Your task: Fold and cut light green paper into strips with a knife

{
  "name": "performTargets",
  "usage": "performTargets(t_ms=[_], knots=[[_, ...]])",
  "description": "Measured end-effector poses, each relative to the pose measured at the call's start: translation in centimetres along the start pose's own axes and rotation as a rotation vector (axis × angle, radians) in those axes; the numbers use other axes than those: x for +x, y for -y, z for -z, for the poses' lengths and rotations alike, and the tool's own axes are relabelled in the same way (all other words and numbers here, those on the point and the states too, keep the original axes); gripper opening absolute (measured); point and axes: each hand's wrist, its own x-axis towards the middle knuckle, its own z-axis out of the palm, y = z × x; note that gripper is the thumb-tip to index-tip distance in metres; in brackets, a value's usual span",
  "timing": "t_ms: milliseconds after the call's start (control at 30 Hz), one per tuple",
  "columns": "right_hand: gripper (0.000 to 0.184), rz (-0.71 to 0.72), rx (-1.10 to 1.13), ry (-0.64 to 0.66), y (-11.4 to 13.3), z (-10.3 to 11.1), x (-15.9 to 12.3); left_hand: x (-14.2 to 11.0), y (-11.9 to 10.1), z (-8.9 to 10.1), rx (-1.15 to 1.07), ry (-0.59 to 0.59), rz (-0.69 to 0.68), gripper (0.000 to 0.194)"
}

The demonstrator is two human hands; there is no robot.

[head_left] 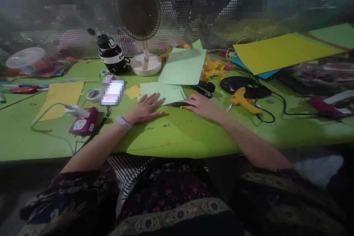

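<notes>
My left hand [149,107] lies flat with its fingers spread, partly over a pale green paper sheet [155,90] on the table. To its right, my right hand [200,106] is closed on a slim black-and-yellow tool [179,104]. That tool lies along the near edge of the sheet, pointing left; my fingers hide its right end. Behind the hands, a larger pale green sheet [184,66] rests tilted over other items. A small yellow-orange paper piece [133,92] is left of the sheet, and a black stapler-like object [204,89] sits behind my right hand.
On the left are a lit phone [113,93], a tape roll [94,95], a purple power adapter [84,121] and a bottle [113,57]. A fan [146,64] stands behind. To the right are a yellow glue gun [245,101], a black palette [240,85], cables and yellow card [284,51].
</notes>
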Motion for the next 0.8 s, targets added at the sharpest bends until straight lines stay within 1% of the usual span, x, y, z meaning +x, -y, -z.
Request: performTargets(t_ms=[100,167,233,267,300,367,433,567,700,800], knots=[[0.040,-0.014,-0.007,-0.002,-0.2,0.0,-0.1,0.0,0.1,0.5,-0.036,-0.024,-0.008,0.082],[0.039,-0.020,-0.018,-0.006,-0.4,-0.1,0.0,-0.1,0.8,1.3,-0.083,-0.122,-0.002,0.074],[0.038,-0.016,-0.024,-0.014,-0.4,-0.3,0.0,-0.2,2.0,2.3,-0.132,-0.272,0.048,0.059],[0.038,-0.011,-0.024,-0.021,-0.5,-0.4,0.0,-0.3,2.7,2.6,-0.155,-0.331,0.094,0.049],[0.038,-0.006,-0.024,-0.030,-0.5,-0.4,-0.1,-0.3,3.5,2.9,-0.182,-0.341,0.135,0.039],[0.038,0.005,-0.022,-0.050,-0.5,-0.6,-0.2,-0.3,4.7,3.0,-0.243,-0.279,0.173,0.023],[0.038,0.013,-0.016,-0.061,-0.5,-0.7,-0.2,-0.2,5.5,2.7,-0.287,-0.209,0.163,0.017],[0.038,0.025,-0.013,-0.059,-0.2,-0.9,0.3,0.2,5.8,2.2,-0.310,-0.187,0.163,0.019],[0.038,0.053,-0.015,-0.041,0.5,-1.0,1.3,0.2,5.7,2.3,-0.336,-0.171,0.180,0.023],[0.037,0.065,-0.018,-0.049,0.9,-1.3,2.0,0.2,5.8,2.2,-0.337,-0.174,0.173,0.022]])
